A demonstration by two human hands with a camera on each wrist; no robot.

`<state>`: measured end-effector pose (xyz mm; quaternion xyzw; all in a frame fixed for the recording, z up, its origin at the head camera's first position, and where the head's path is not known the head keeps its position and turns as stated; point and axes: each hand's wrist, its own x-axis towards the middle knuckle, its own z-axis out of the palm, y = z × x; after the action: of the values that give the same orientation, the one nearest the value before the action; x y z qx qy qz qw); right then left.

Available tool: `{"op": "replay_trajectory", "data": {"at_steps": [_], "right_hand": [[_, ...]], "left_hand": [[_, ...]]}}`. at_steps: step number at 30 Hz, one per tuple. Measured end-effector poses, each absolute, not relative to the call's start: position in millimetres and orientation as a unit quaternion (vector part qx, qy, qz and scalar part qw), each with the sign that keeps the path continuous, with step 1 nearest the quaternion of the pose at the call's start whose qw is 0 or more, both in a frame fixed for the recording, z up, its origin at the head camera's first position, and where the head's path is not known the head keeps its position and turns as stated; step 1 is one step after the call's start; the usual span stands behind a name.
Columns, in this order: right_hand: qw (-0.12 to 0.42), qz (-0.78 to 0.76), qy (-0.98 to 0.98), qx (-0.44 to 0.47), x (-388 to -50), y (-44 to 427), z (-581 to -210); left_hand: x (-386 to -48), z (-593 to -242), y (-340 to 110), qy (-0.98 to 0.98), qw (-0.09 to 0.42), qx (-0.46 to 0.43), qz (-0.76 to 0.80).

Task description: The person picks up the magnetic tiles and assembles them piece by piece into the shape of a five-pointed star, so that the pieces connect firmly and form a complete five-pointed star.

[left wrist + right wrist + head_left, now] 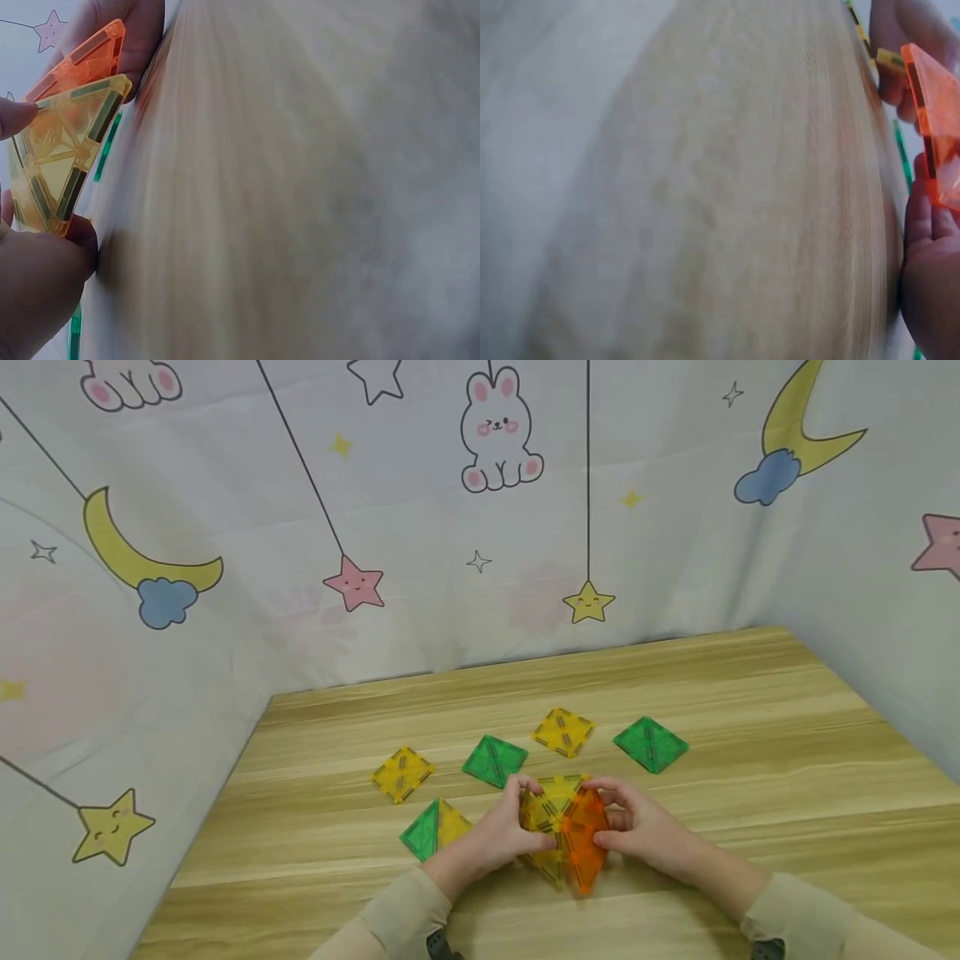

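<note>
Yellow and orange see-through magnetic tiles, triangular in shape, are joined into a folded form above the near part of the table. My left hand [504, 828] grips the yellow tiles [561, 789] from the left, thumb on the near face. On the other side my right hand [651, 831] holds the orange tiles [581, 852] between thumb and fingers. The left wrist view shows a yellow triangle [64, 146] with dark magnet strips along its edges, and an orange tile [84, 64] behind it. In the right wrist view an orange tile [939, 105] rests against the fingers.
On the wooden table [315, 860] lie flat diamonds of paired triangles: two yellow [402, 774], two green [651, 745], and one half green, half yellow [423, 833] beside the left forearm. A printed cloth [420, 527] hangs behind and at the sides.
</note>
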<state>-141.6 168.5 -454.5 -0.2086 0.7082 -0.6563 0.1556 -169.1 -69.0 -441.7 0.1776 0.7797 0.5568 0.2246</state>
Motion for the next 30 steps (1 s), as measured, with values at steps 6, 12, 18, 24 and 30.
{"op": "replay_trajectory", "data": {"at_steps": [6,12,18,24,30], "right_hand": [[0.162,-0.610,0.742,-0.226,-140.2,163.3,-454.0],[0.140,-0.560,0.785,-0.224,-139.1,162.5,-453.3],[0.077,-0.473,0.846,-0.232,-139.4,162.8,-453.4],[0.066,-0.450,0.859,-0.234,-138.9,163.9,-453.5],[0.054,-0.421,0.874,-0.236,-139.6,164.2,-453.4]], "left_hand": [[-168.2,-443.1,-66.4,0.778,0.223,0.176,0.561],[-166.8,-443.3,-65.1,0.780,0.219,0.188,0.556],[-165.9,-445.2,-66.3,0.792,0.207,0.213,0.533],[-166.7,-446.4,-68.1,0.820,0.184,0.238,0.486],[-167.5,-445.5,-69.8,0.851,0.148,0.263,0.430]]}}
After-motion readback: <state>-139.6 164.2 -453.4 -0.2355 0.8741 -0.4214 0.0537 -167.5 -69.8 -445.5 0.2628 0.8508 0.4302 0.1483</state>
